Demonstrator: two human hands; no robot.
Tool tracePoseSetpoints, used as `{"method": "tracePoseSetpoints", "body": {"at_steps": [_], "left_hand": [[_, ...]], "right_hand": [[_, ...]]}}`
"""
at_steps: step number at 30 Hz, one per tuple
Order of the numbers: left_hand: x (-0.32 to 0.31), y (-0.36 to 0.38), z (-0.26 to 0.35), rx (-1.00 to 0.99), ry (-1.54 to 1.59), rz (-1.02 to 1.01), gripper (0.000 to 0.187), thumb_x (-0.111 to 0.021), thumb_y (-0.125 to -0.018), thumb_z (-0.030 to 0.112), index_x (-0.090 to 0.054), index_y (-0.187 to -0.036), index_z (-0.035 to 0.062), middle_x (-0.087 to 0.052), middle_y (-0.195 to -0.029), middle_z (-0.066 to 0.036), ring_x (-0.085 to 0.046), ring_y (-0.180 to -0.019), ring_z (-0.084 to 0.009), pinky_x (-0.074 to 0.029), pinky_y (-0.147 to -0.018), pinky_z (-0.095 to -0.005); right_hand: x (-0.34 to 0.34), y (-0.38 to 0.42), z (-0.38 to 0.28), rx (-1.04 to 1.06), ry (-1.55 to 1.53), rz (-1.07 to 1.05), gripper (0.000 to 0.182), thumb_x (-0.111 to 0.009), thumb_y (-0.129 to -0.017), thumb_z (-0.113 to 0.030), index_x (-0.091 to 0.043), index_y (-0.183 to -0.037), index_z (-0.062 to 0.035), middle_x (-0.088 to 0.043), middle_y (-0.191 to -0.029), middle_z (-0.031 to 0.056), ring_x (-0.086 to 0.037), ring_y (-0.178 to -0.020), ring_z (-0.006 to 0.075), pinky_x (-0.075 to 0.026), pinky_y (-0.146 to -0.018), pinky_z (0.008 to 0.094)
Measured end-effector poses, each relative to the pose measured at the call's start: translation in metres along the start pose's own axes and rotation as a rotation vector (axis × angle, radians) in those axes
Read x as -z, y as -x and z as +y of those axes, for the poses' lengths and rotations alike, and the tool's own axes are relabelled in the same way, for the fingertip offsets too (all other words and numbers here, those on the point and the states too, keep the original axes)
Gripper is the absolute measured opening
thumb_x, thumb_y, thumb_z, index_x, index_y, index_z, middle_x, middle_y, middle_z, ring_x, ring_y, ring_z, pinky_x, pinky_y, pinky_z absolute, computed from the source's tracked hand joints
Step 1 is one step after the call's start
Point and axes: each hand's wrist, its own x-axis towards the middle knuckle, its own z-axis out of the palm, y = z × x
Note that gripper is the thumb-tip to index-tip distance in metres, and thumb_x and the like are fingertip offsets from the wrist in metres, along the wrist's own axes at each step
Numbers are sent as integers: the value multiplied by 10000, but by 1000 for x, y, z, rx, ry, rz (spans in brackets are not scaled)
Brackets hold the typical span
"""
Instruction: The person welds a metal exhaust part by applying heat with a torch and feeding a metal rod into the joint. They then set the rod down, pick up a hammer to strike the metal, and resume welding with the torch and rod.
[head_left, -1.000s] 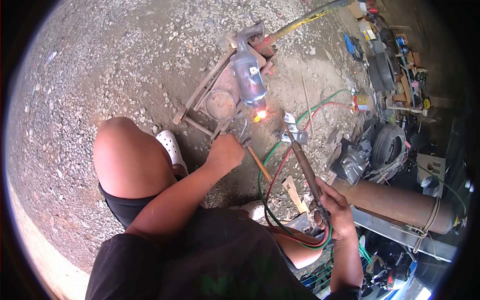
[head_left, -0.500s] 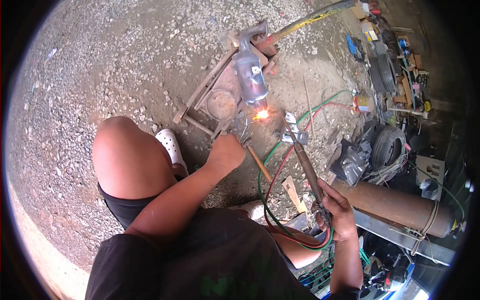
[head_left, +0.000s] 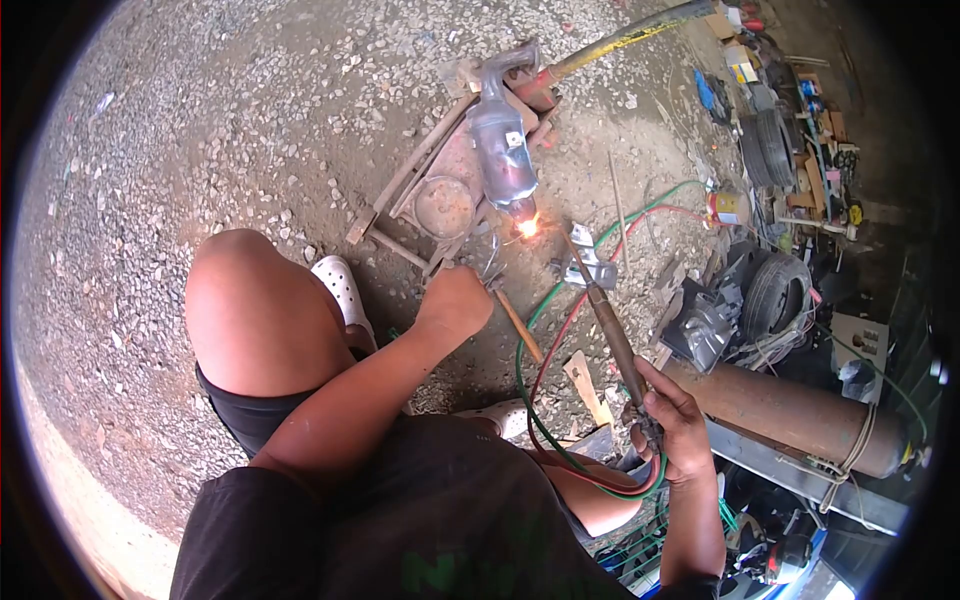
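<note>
Your right hand [head_left: 672, 425] grips torch [head_left: 612, 335] | left hand [head_left: 455, 300] clamps pliers [head_left: 487, 268] | flame [head_left: 527, 227] just ahead: drift risks burning fingers.

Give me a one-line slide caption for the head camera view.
Right hand aims a long gas torch at the glowing end of a silver metal canister; left hand steadies nearby scrap.

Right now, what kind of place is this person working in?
Most likely an outdoor repair or scrap yard: gravel ground, a gas cylinder lying beside old tyres, and a cutting torch in the right hand flaming at a metal exhaust part.
</note>
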Motion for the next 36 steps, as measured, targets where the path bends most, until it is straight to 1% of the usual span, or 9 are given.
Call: {"method": "tracePoseSetpoints", "body": {"at_steps": [3, 5, 7, 12, 14, 17, 20, 22, 36], "left_hand": [[-1, 1, -1, -22, -15, 7, 290, -631, -970, 160, -817, -973, -62, -773, -987, -350, -780, -999, -505, -638, -939, -550], [-2, 2, -1, -58, -18, 35, 290, -582, -1002, 154, -771, -902, -42, -756, -948, -319, -754, -929, -512, -609, -899, -573], [-3, 1, -2, -57, -20, 28, 290, -581, -1002, 153, -771, -902, -42, -757, -949, -319, -753, -929, -513, -609, -899, -574], [-5, -1, -4, -38, -20, 33, 296, -577, -1007, 153, -775, -903, -41, -760, -949, -316, -755, -930, -515, -611, -903, -574], [2, -1, 2, 15, -3, -44, 303, -605, -973, 148, -813, -1032, -64, -772, -1036, -355, -770, -1043, -516, -627, -979, -557], [-1, -3, 0, 23, 8, -51, 309, -599, -977, 150, -811, -1045, -64, -771, -1049, -356, -766, -1058, -518, -622, -990, -562], [6, 0, 5, 45, 24, -59, 311, -606, -985, 163, -811, -1051, -61, -770, -1058, -358, -763, -1065, -519, -619, -995, -564], [4, -2, 3, 40, 19, -60, 311, -611, -989, 171, -811, -1051, -60, -769, -1058, -358, -764, -1066, -518, -619, -995, -564], [4, -1, 3, 42, 14, -75, 305, -607, -982, 148, -814, -1060, -61, -770, -1059, -361, -767, -1064, -517, -625, -987, -559]], "right_hand": [[0, 0, 0, 3, 1, -2, 556, -670, -1094, -144, -551, -1624, -25, -741, -919, 144, -671, -533, 168, -493, -421, 260], [-3, 0, -2, 5, 3, 1, 557, -670, -1094, -144, -551, -1625, -25, -740, -922, 142, -673, -535, 169, -496, -422, 261], [-8, 1, -7, -27, 25, 38, 515, -594, -1127, -76, -549, -1639, -60, -695, -801, 45, -641, -525, 126, -475, -430, 257], [-7, 2, -10, -34, 59, 22, 516, -597, -1127, -82, -548, -1641, -64, -690, -793, 41, -640, -531, 124, -477, -434, 255], [-7, 3, -10, -34, 67, 22, 516, -597, -1128, -83, -548, -1641, -65, -687, -790, 39, -639, -533, 123, -478, -436, 254], [-7, 2, -9, -31, 77, 24, 515, -597, -1127, -80, -549, -1640, -64, -687, -801, 43, -637, -540, 121, -480, -438, 254], [-4, 1, -7, 0, 82, 11, 563, -677, -1097, -167, -550, -1628, -29, -723, -874, 99, -666, -533, 148, -476, -422, 254], [-6, 2, -10, -23, 78, 7, 521, -608, -1121, -77, -550, -1638, -63, -697, -848, 56, -641, -548, 124, -484, -442, 254], [-11, 4, -11, -32, 106, 17, 529, -610, -1115, -67, -548, -1640, -62, -679, -777, 35, -647, -531, 118, -492, -444, 253]]}}
